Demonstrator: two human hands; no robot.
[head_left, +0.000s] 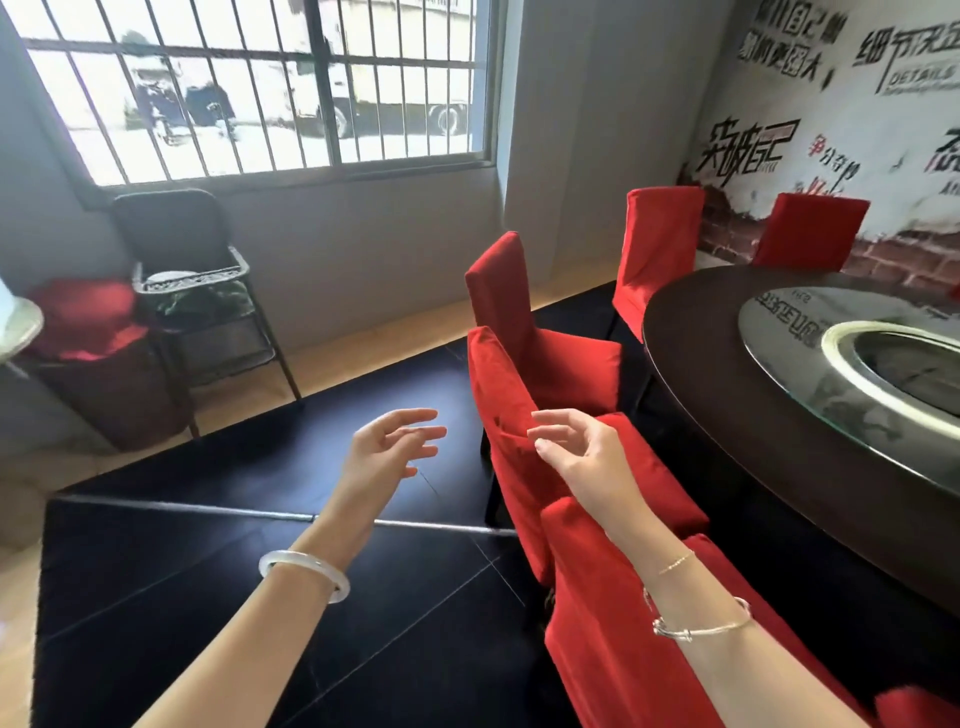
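Forearms stretch out from the bottom edge, the left one wearing a pale bangle (304, 571) and the right one a thin silver bracelet (701, 623). Just under the right forearm stands the near chair (613, 649), covered in red cloth and drawn up to the table (727, 395), a round dark one with a glass turntable (779, 332) on top.

The left hand (387, 452) is open, its fingers loosely spread and holding nothing, out over the black floor (260, 623) and well away from the table. The right hand (582, 452) is open too, its fingers relaxed and slightly bent. It hangs in front of the middle chair (514, 493), which is the next red chair along the table's edge. Whether its fingertips touch the cloth of that chair's back cannot be told.

Beyond the middle chair a third chair (501, 291) stands at the same side of the table, with its back towards the window (260, 88). Two more red chairs (660, 244) stand at the table's far edge, against the painted wall. Well away from the table, under the window, is a black folding stand (192, 291) with a heap of red cloth (88, 317) beside it.
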